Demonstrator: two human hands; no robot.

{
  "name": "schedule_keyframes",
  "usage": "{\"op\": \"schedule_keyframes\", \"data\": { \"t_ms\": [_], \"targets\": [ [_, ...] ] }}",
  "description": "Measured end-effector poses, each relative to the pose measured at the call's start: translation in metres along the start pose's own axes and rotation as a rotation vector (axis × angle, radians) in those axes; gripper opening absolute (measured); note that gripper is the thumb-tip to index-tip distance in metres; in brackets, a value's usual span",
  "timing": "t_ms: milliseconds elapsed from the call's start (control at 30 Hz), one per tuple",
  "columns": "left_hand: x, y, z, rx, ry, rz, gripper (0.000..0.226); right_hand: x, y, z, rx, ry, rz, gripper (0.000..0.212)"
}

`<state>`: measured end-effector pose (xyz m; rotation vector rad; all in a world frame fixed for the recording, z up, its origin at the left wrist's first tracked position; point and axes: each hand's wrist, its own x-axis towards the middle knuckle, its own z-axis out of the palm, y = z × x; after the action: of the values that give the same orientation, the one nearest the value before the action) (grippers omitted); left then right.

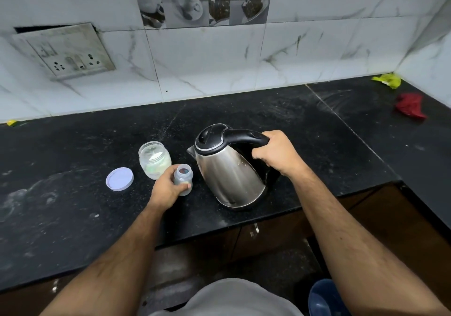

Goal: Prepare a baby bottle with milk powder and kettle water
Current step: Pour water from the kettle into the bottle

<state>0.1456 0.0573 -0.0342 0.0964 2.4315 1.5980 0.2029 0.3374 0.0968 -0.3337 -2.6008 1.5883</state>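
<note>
Left hand (168, 188) grips light, tippable open bottle (183, 179) mid-counter; right hand (275, 153) clamps handle of heavy, rigid kettle (229, 169) near the front edge.

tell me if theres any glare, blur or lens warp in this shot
Head view: wide-angle warp bends the counter edge and the wall tiles; soft highlights streak the steel kettle; lighting is dim and even, with faint shadows; the left hand and bottle look slightly soft.
</note>
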Motion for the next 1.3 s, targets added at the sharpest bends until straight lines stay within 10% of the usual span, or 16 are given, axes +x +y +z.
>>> {"op": "schedule_keyframes", "data": {
  "t_ms": [1300],
  "targets": [
    [0.011,0.007,-0.014,0.042,-0.085,0.045,0.054,0.011,-0.042,-0.002,-0.283,-0.163,-0.019,0.019]
  ]
}}
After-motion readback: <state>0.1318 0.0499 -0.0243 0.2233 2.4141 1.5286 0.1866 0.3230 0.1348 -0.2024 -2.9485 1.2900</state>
